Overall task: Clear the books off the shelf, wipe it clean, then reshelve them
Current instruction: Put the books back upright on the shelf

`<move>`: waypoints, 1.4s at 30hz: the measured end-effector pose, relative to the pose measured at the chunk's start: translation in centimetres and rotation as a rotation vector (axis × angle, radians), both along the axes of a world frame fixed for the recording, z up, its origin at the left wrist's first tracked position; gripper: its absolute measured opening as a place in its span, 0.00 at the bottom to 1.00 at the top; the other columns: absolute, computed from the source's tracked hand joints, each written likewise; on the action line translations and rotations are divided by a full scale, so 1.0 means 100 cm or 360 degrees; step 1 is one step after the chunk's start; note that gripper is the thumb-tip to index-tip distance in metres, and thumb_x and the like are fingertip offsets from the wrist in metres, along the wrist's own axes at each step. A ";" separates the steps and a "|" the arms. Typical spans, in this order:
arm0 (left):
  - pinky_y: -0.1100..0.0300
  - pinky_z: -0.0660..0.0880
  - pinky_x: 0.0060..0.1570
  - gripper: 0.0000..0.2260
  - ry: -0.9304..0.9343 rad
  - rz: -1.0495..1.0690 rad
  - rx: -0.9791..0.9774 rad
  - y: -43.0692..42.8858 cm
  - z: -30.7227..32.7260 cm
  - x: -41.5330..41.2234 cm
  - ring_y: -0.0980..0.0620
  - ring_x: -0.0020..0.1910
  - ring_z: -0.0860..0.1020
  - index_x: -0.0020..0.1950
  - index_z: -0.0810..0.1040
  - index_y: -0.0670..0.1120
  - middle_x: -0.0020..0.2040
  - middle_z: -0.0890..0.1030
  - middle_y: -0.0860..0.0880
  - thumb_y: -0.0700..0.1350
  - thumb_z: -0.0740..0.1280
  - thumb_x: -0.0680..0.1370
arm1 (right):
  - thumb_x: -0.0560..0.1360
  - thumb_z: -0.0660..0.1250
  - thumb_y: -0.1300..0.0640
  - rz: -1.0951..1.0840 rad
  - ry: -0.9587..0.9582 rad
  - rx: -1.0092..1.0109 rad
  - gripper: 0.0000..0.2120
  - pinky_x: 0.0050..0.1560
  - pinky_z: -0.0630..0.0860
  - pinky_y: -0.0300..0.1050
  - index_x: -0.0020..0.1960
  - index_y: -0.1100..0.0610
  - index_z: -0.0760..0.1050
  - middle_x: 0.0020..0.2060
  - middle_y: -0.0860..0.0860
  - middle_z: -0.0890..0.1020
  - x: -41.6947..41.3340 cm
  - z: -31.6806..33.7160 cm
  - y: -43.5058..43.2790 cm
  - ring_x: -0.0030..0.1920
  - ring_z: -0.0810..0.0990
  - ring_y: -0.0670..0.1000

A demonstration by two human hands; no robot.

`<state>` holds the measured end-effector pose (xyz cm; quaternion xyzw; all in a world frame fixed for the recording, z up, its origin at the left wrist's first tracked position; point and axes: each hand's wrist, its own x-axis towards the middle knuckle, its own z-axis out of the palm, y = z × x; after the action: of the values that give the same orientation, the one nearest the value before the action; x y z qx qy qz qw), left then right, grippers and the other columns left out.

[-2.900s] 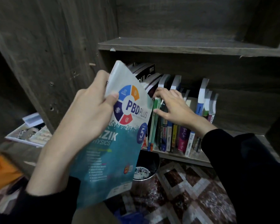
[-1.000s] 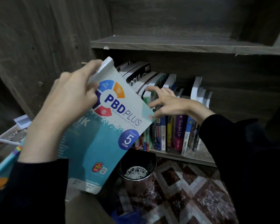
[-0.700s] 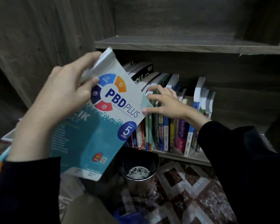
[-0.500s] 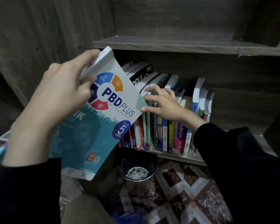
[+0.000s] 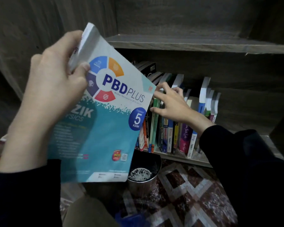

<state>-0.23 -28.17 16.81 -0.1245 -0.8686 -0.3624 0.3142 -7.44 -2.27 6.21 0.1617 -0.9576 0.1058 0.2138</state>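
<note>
My left hand [image 5: 56,89] grips the top left corner of a teal and white "PBD Plus" physics workbook [image 5: 105,128], thumb on the cover, and holds it upright in front of the left end of the shelf. A row of upright books [image 5: 170,136] stands on the lower wooden shelf [image 5: 179,157]. My right hand [image 5: 172,104] rests on top of that row with fingers spread, its thumb against the spine of a green book [image 5: 155,115]. The workbook hides the leftmost books.
An upper shelf board [image 5: 187,45] runs above the books. A round metal bin [image 5: 143,177] stands on the patterned rug [image 5: 187,194] just below the shelf edge. The dark wooden side panel [image 5: 31,22] rises at left.
The workbook has tilted more upright and moved closer to the books. My right hand stays on the tops of the row, with its fingers shifted slightly.
</note>
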 end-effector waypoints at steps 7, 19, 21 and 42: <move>0.44 0.71 0.60 0.19 -0.0059 0.0182 0.0001 0.013 -0.003 -0.011 0.42 0.62 0.72 0.65 0.68 0.61 0.61 0.77 0.45 0.43 0.62 0.77 | 0.74 0.68 0.50 0.0044 0.0018 -0.0192 0.15 0.67 0.49 0.47 0.60 0.50 0.75 0.60 0.48 0.67 0.001 -0.002 0.000 0.60 0.69 0.47; 0.54 0.68 0.54 0.19 -0.0058 0.0180 -0.0022 0.027 0.000 -0.002 0.45 0.62 0.71 0.67 0.70 0.58 0.61 0.77 0.46 0.42 0.62 0.79 | 0.73 0.69 0.50 0.0065 0.0021 -0.0283 0.11 0.64 0.49 0.44 0.54 0.51 0.74 0.59 0.48 0.68 0.000 -0.003 0.000 0.57 0.67 0.43; 0.57 0.68 0.54 0.19 -0.0069 0.0092 -0.0013 0.030 0.001 -0.001 0.47 0.63 0.72 0.66 0.71 0.58 0.60 0.77 0.48 0.42 0.63 0.78 | 0.74 0.69 0.50 0.0056 0.0014 -0.0303 0.12 0.65 0.49 0.44 0.55 0.52 0.74 0.58 0.47 0.68 -0.001 -0.002 0.000 0.57 0.69 0.44; 0.67 0.70 0.42 0.18 0.0458 -0.0040 0.0650 0.091 -0.108 -0.014 0.55 0.48 0.76 0.69 0.71 0.38 0.52 0.77 0.55 0.35 0.63 0.78 | 0.74 0.68 0.52 0.0077 0.0060 -0.0379 0.10 0.60 0.49 0.38 0.54 0.52 0.72 0.53 0.46 0.69 0.000 -0.006 0.003 0.57 0.70 0.45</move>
<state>-1.65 -19.05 6.05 -0.1196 -0.7221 -0.5127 0.4489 -7.43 -2.01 5.65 0.1603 -0.9299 0.2209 0.2467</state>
